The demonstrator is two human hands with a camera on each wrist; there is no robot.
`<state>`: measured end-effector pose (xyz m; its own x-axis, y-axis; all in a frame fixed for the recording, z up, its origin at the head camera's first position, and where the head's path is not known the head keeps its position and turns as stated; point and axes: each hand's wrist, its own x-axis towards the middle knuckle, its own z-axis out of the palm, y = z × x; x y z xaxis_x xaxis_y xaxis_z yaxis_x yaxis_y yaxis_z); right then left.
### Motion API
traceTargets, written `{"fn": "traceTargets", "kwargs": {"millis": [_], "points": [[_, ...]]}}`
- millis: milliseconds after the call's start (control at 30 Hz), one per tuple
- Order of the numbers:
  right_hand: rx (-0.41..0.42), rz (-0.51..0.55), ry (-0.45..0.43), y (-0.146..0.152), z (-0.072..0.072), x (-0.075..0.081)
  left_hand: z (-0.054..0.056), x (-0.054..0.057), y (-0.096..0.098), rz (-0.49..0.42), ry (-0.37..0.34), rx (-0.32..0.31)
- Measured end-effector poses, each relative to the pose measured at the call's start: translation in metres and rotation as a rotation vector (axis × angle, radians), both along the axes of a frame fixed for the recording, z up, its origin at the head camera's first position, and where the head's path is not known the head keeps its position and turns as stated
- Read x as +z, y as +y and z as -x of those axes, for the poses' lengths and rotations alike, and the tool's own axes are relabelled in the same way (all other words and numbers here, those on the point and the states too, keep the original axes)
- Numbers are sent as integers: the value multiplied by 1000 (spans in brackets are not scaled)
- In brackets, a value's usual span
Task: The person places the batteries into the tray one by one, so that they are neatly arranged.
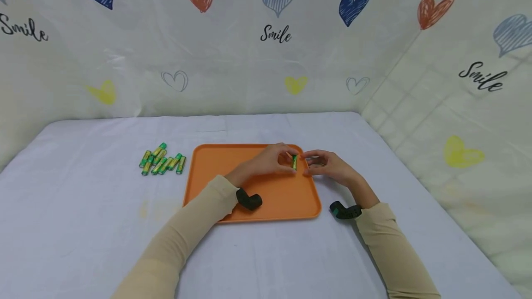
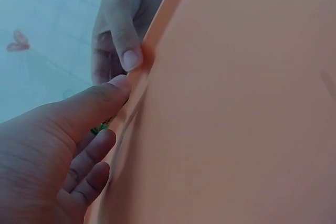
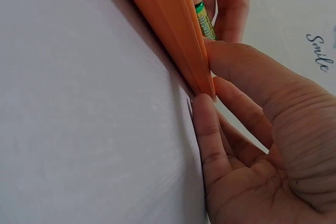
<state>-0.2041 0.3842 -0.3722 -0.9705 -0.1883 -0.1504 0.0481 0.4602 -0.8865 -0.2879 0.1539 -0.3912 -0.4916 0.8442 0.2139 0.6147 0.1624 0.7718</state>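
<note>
My left hand pinches a small green-and-yellow battery between thumb and fingers, just inside the right rim of the orange tray. In the right wrist view, part of that battery shows beyond the tray's wall. Only its green end peeks out below my thumb in the left wrist view. At the tray's right edge, my right hand grips the rim, thumb on the lip and curved fingers against the outer side. Whether the battery touches the tray is hard to tell.
Several like batteries lie loosely grouped on the white tablecloth, left of the tray. Behind and to the right hangs a pale curtain printed with hearts and words. A dark band sits on my left wrist.
</note>
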Motion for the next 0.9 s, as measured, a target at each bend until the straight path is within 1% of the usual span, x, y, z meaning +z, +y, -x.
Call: {"fn": "traceTargets", "kwargs": {"millis": [200, 300, 433, 633, 833, 900], "points": [[-11, 12, -13, 1, 2, -2, -4, -1, 7, -24, -38, 3], [-13, 2, -16, 1, 2, -2, -6, 0, 9, -27, -57, 22], [-12, -4, -18, 1, 2, -1, -7, 0, 12, -16, -62, 54], [-6, 34, -13, 1, 2, -2, -7, -2, 18, -6, -82, 98], [16, 56, -4, 2, 2, -3, -8, -2, 24, 0, -118, 115], [12, 59, 1, 2, 2, -3, -8, -2, 27, -3, -130, 120]]}}
